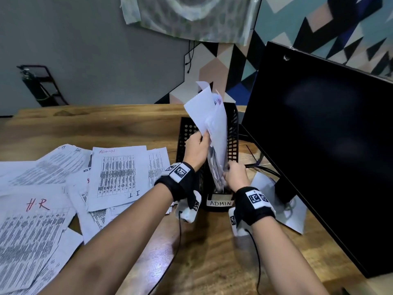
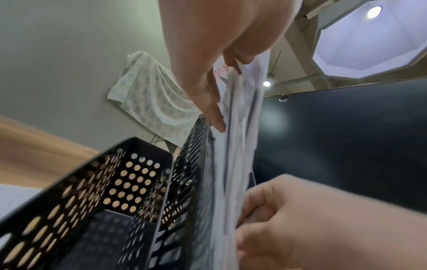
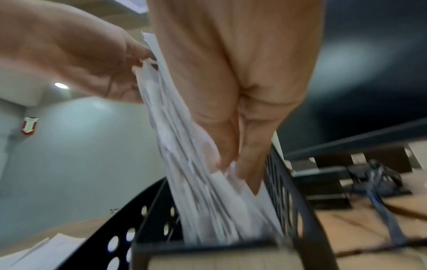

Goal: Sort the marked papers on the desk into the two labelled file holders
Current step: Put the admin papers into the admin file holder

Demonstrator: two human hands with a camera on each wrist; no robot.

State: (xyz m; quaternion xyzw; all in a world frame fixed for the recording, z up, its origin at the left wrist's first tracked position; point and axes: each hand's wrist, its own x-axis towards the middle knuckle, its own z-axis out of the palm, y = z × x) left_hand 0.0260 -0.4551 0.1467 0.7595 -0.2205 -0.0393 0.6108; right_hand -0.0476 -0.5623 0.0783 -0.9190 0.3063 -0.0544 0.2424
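Two black perforated plastic file holders side by side on a wood-grain table [image 1: 131, 124]: left holder [image 1: 188, 133] with round holes, no papers visible inside; right holder [image 1: 232, 133], slotted grid walls, white strip label reading ADMIN [image 1: 220, 202] on its front. Thin white sheets, a bundle of papers [image 1: 212, 124], standing upright in the ADMIN holder, tops fanned and curling above the rim. Left hand [image 1: 196, 149] pinching the bundle's upper left edge, thumb against fingers. Right hand [image 1: 235, 174] gripping the bundle's lower right side, fingers curled round the sheets. Loose printed sheets [image 1: 63, 177] spread flat on the table's left, overlapping, too many to count; red handwritten marks H.R and ADMIN legible. Large glossy black monitor [image 1: 319, 135] at right.
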